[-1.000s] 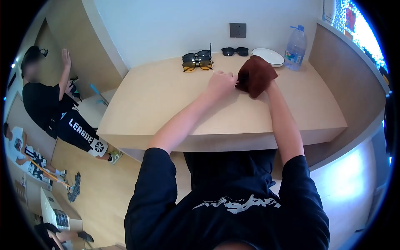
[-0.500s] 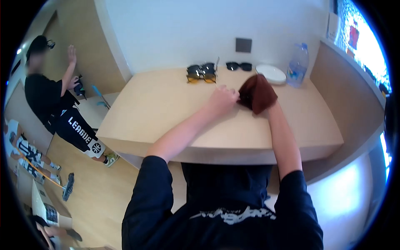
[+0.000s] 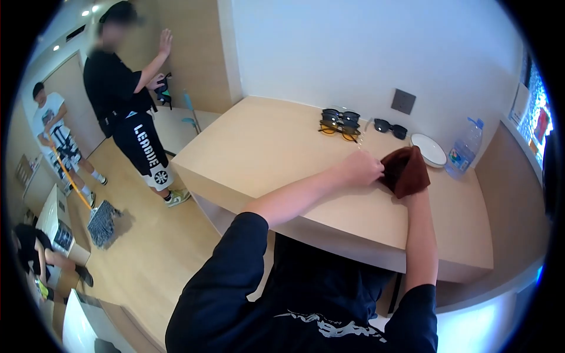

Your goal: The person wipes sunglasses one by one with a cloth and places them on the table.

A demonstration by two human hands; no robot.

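My left hand (image 3: 360, 168) is closed in a pinch at the left edge of a brown cloth (image 3: 415, 173), above the light wooden counter (image 3: 282, 159). Something dark shows between its fingertips and the cloth, too small to identify. The cloth drapes over my right hand (image 3: 415, 197), hiding its fingers; only the wrist area shows below. Beyond my left hand lie several pairs of sunglasses (image 3: 340, 119) in a row, the nearest with yellow lenses. Another dark pair of sunglasses (image 3: 390, 129) lies by the wall.
A white plate (image 3: 428, 150) and a clear plastic bottle (image 3: 464, 150) stand at the back right, beside a raised side panel (image 3: 518, 194). To the left, a person in black (image 3: 120, 82) stands; another holds a mop (image 3: 103, 222), and someone sits lower left.
The view has swung left, so the counter appears further right and more of the room shows. Both hands stay together at the brown cloth.
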